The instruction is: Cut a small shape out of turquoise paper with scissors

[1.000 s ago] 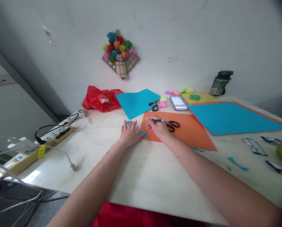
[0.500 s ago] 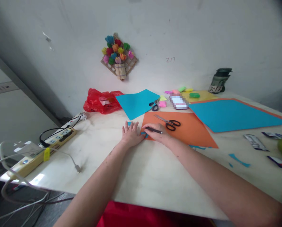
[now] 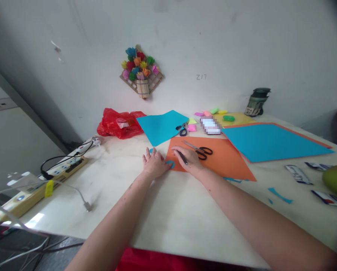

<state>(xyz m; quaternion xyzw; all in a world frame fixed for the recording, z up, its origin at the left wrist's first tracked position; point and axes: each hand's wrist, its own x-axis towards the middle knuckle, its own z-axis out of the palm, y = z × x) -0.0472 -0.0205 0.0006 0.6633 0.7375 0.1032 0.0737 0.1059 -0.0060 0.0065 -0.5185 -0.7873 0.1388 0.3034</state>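
My left hand (image 3: 154, 162) lies flat with its fingers spread, at the left edge of an orange sheet of paper (image 3: 227, 160). Its thumb is beside a small blue paper piece (image 3: 170, 164), and another bit of blue paper (image 3: 151, 150) shows by its fingertips. In my right hand (image 3: 191, 160) is a dark pen (image 3: 182, 157), slanting back over the orange sheet; its tip is hard to make out. Black-handled scissors (image 3: 203, 151) lie on that sheet just past my right hand, blades partly apart.
Behind are a blue sheet (image 3: 159, 126) with second scissors (image 3: 182, 129), a red plastic bag (image 3: 119, 126) and a phone (image 3: 210, 126). Blue card (image 3: 275, 143), wrappers (image 3: 298, 174) and a green fruit (image 3: 336, 180) lie right. A power strip (image 3: 44, 188) with cables runs along the left.
The whole view has shifted slightly. My right hand has turned the pen to a steeper slant and sits a little off the blue piece. My left hand stays flat.
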